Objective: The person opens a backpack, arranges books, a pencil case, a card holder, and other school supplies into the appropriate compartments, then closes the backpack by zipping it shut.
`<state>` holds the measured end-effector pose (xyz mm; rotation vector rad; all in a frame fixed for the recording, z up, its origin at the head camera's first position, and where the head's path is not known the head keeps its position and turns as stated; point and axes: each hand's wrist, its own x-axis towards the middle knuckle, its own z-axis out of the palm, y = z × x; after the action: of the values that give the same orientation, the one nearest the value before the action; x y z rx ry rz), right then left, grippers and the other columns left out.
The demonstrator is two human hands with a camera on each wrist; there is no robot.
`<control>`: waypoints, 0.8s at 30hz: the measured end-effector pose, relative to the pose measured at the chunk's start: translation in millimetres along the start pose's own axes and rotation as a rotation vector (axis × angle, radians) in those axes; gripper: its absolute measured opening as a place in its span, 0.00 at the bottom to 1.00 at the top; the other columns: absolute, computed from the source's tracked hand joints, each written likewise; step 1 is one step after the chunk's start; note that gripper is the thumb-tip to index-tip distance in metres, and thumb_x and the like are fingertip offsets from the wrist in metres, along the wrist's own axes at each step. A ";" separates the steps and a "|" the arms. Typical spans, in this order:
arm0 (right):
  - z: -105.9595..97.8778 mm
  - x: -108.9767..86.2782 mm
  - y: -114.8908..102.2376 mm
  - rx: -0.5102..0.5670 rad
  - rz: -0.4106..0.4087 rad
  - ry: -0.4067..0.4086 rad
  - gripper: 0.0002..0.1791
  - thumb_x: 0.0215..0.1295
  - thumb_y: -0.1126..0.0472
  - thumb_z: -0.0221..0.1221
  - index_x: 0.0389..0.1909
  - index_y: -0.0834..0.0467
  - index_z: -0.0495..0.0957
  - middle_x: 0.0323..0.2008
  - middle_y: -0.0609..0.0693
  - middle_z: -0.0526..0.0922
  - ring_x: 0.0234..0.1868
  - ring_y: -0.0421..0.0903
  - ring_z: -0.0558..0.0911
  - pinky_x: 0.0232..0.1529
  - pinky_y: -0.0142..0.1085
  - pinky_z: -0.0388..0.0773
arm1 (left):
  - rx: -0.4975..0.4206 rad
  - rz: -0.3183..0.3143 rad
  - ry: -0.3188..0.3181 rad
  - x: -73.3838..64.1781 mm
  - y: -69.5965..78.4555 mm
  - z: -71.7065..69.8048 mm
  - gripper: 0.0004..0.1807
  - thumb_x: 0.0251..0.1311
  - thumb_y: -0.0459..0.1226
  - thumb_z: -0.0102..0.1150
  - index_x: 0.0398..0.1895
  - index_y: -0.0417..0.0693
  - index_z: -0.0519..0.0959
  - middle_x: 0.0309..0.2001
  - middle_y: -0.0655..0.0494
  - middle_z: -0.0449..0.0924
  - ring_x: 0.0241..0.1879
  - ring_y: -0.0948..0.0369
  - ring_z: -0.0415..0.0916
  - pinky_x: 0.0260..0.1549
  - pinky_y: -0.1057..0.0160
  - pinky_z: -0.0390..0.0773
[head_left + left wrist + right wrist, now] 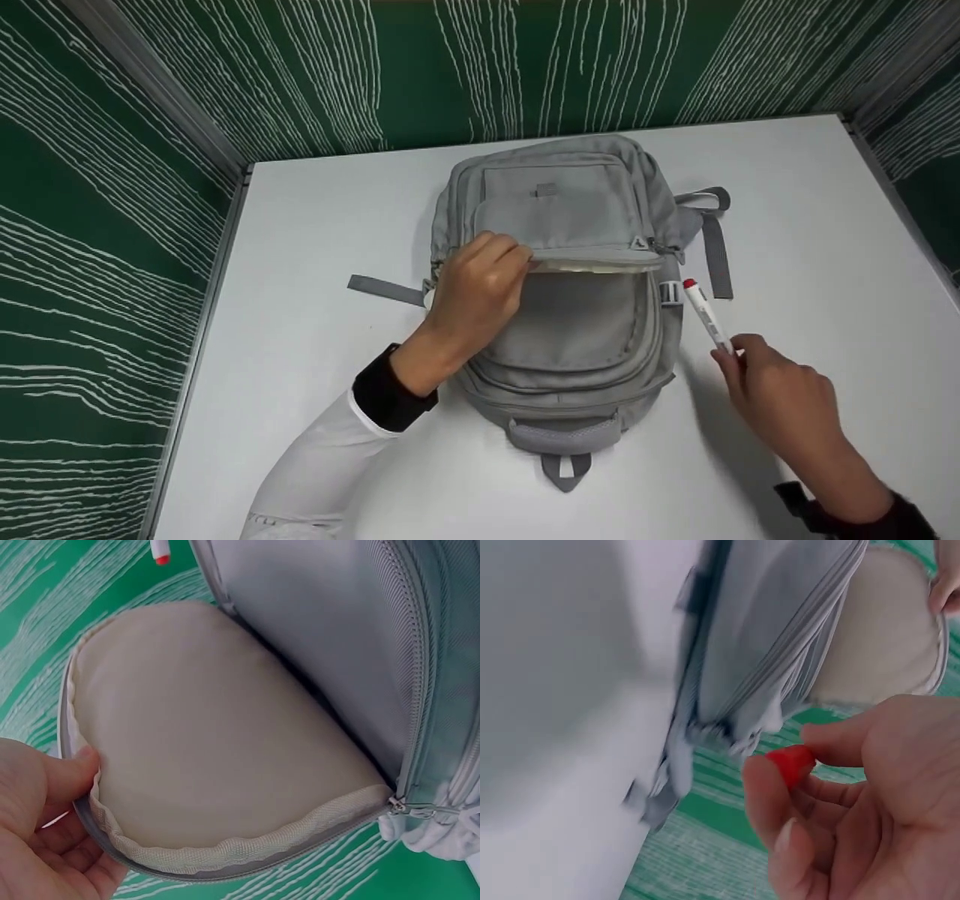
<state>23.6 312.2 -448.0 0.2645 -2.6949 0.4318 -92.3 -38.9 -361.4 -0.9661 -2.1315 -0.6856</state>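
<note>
A grey backpack lies on the white table with its front pocket unzipped. My left hand pinches the edge of the pocket flap and holds it raised. The left wrist view shows the flap's beige lining, with the thumb on the lining side. To the right of the backpack, my right hand holds a white marker near its lower end, red tip pointing toward the bag. In the right wrist view the marker's red end shows between thumb and fingers; its shaft is mostly hidden.
Loose straps stick out beside the backpack, one strap on the left and another strap on the right. A carry handle faces the near side of the white table. Green walls with white lines stand behind and beside it.
</note>
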 end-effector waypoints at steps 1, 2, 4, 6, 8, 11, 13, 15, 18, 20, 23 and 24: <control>1.4 2.0 -4.2 0.005 -0.022 0.005 0.15 0.61 0.67 0.71 0.42 0.70 0.78 0.18 0.53 0.78 0.11 0.43 0.60 0.11 0.39 0.55 | 0.000 0.000 -0.002 0.0 0.2 -0.1 0.05 0.60 0.21 0.66 0.32 0.36 0.86 0.31 0.48 0.82 0.31 0.54 0.80 0.32 0.61 0.82; 2.7 4.4 -8.5 0.008 -0.040 0.010 0.15 0.60 0.67 0.71 0.43 0.69 0.78 0.19 0.53 0.79 0.11 0.43 0.61 0.10 0.40 0.56 | 0.000 -0.001 -0.004 -0.3 0.3 -0.2 0.05 0.60 0.21 0.66 0.32 0.36 0.86 0.31 0.48 0.82 0.31 0.54 0.80 0.33 0.61 0.82; 5.0 9.6 -17.2 0.014 -0.076 0.022 0.16 0.59 0.68 0.72 0.44 0.69 0.78 0.22 0.54 0.80 0.11 0.44 0.64 0.10 0.41 0.58 | 0.000 -0.002 -0.008 -0.7 0.5 -0.3 0.05 0.60 0.21 0.66 0.32 0.35 0.86 0.31 0.48 0.82 0.31 0.54 0.80 0.33 0.61 0.82; 7.6 15.5 -25.9 0.020 -0.113 0.041 0.16 0.58 0.70 0.71 0.45 0.68 0.78 0.24 0.56 0.81 0.11 0.47 0.68 0.09 0.43 0.61 | -0.001 -0.003 -0.011 -1.2 0.9 -0.8 0.05 0.60 0.21 0.66 0.32 0.35 0.86 0.31 0.48 0.82 0.31 0.54 0.80 0.32 0.61 0.82; 10.1 22.7 -35.0 0.030 -0.134 0.054 0.15 0.59 0.72 0.70 0.46 0.68 0.79 0.26 0.57 0.81 0.13 0.49 0.71 0.09 0.45 0.64 | -0.003 -0.004 -0.010 -1.9 1.4 -1.0 0.05 0.59 0.20 0.65 0.32 0.35 0.86 0.31 0.48 0.83 0.31 0.54 0.80 0.32 0.61 0.82; 15.1 33.7 -47.0 0.048 -0.161 0.080 0.14 0.60 0.74 0.69 0.47 0.69 0.81 0.27 0.58 0.80 0.17 0.55 0.76 0.11 0.48 0.69 | -0.007 -0.003 -0.010 -2.8 2.6 -0.9 0.06 0.58 0.20 0.65 0.32 0.35 0.86 0.31 0.48 0.83 0.30 0.54 0.79 0.32 0.62 0.82; 18.9 41.0 -53.5 0.064 -0.173 0.097 0.14 0.60 0.75 0.68 0.47 0.70 0.82 0.28 0.59 0.81 0.21 0.57 0.79 0.14 0.50 0.73 | -0.011 0.001 -0.012 -3.8 3.5 -0.5 0.06 0.57 0.19 0.65 0.31 0.35 0.85 0.31 0.48 0.83 0.30 0.54 0.79 0.33 0.62 0.82; 23.3 46.9 -58.6 0.092 -0.178 0.116 0.13 0.60 0.76 0.68 0.45 0.70 0.81 0.29 0.61 0.82 0.25 0.60 0.81 0.18 0.51 0.76 | -0.013 0.006 -0.014 -4.8 4.8 -0.1 0.06 0.56 0.19 0.66 0.31 0.35 0.85 0.31 0.48 0.83 0.30 0.54 0.79 0.32 0.62 0.82; 30.7 54.7 -65.5 0.145 -0.171 0.143 0.11 0.59 0.77 0.69 0.41 0.69 0.80 0.29 0.61 0.82 0.27 0.60 0.83 0.23 0.52 0.79 | -0.011 0.014 -0.017 -7.2 6.9 0.0 0.04 0.57 0.21 0.68 0.31 0.36 0.85 0.31 0.49 0.82 0.30 0.54 0.79 0.32 0.62 0.81; 36.5 59.5 -70.1 0.183 -0.172 0.167 0.11 0.57 0.78 0.69 0.39 0.68 0.80 0.28 0.59 0.82 0.28 0.60 0.83 0.25 0.53 0.80 | -0.007 0.021 -0.017 -9.1 8.1 -0.1 0.04 0.59 0.22 0.68 0.31 0.36 0.84 0.31 0.49 0.82 0.31 0.54 0.79 0.32 0.61 0.81; 46.5 66.7 -76.4 0.213 -0.185 0.208 0.11 0.56 0.79 0.70 0.39 0.68 0.82 0.30 0.59 0.82 0.30 0.60 0.85 0.28 0.54 0.82 | -0.001 0.030 -0.019 -12.3 9.6 -0.6 0.04 0.59 0.22 0.67 0.32 0.37 0.84 0.31 0.49 0.81 0.32 0.54 0.79 0.32 0.60 0.81; 50.1 69.2 -78.0 0.218 -0.189 0.218 0.11 0.56 0.79 0.70 0.39 0.68 0.83 0.30 0.60 0.82 0.30 0.61 0.85 0.27 0.55 0.82 | -0.001 0.033 -0.021 -13.0 10.0 -0.9 0.05 0.58 0.22 0.67 0.32 0.37 0.84 0.31 0.49 0.81 0.32 0.54 0.79 0.33 0.60 0.81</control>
<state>-37.5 214.2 -443.0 0.4992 -2.3853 0.6561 -77.7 -39.3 -368.9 -1.0108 -2.1292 -0.6636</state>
